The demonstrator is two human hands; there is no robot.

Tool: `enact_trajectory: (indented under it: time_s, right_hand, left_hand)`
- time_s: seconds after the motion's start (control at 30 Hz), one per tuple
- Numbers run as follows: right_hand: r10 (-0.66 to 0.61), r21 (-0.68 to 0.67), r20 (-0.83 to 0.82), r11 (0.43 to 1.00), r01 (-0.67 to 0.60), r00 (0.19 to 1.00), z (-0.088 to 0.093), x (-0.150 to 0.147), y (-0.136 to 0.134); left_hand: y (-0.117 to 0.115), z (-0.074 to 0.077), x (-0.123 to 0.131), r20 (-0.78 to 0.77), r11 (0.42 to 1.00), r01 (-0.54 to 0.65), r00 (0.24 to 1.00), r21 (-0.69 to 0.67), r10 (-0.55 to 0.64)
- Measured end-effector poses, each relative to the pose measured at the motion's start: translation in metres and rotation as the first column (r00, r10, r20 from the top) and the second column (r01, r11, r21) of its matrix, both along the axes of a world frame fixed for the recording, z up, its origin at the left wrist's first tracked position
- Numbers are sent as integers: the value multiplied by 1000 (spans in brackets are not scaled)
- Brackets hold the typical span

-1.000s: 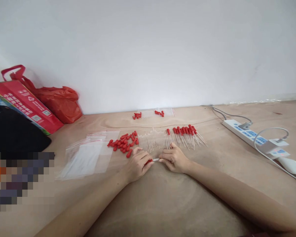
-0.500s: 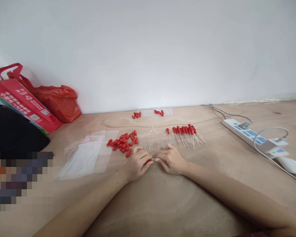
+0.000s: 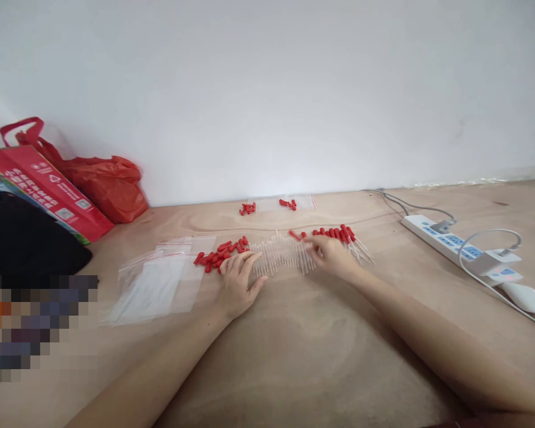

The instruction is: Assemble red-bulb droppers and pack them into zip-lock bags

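Note:
My right hand (image 3: 332, 255) pinches a dropper by its thin tube; the dropper's red rubber bulb (image 3: 295, 235) points up and left over the tubes. My left hand (image 3: 241, 282) has its fingers apart, holding nothing, by the edge of a pile of loose red rubber bulbs (image 3: 211, 259) and partly covering it. Between the hands lies a row of thin clear tubes (image 3: 276, 251). Right of that row, droppers with red bulbs (image 3: 336, 233) lie side by side, partly hidden behind my right hand.
Clear zip bags (image 3: 154, 279) lie to the left. Near the wall, a further bag (image 3: 267, 205) lies among small red bulbs (image 3: 248, 208). A power strip (image 3: 441, 239) with cables is on the right. A red plastic bag (image 3: 111, 184) and a black item (image 3: 31, 238) sit at the left.
My hands have parted. The right hand has carried the dropper away to the upper right. The left hand has let go, opened and shifted slightly left to the loose bulbs.

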State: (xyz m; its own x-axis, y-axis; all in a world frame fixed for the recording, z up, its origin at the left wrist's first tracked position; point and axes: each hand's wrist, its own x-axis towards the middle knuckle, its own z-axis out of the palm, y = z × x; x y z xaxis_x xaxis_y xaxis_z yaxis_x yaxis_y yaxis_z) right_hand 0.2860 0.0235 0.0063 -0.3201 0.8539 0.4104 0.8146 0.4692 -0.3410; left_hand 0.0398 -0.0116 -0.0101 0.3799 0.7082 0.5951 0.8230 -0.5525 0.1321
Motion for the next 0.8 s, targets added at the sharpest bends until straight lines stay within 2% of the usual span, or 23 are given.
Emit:
enact_trajectory:
  time_s: [0.1, 0.2, 0.27, 0.43, 0.67, 0.8]
  right_hand:
    - [-320, -111, -26, 943, 315, 947, -3, 27, 21]
    - [-451, -160, 37, 878, 451, 892, -9, 41, 32]
    - [-464, -174, 89, 864, 472, 882, -12, 42, 34]
    - [-441, -160, 172, 870, 467, 881, -12, 37, 30]
    - [-408, -183, 169, 881, 435, 897, -3, 13, 23]
    - [-430, -279, 208, 835, 475, 878, -1, -4, 27]
  left_hand:
    - [1, -1, 0, -18, 1000, -18, 1000, -19, 17]
    - [2, -1, 0, -36, 998, -26, 999, -50, 24]
    - [2, -1, 0, -45, 997, -43, 998, -58, 41]
    - [3, -2, -3, -53, 994, -102, 994, -49, 99]
    - [10, -2, -11, -29, 962, -269, 963, -36, 268]
    - [10, 2, -16, -34, 953, -299, 954, -46, 298]
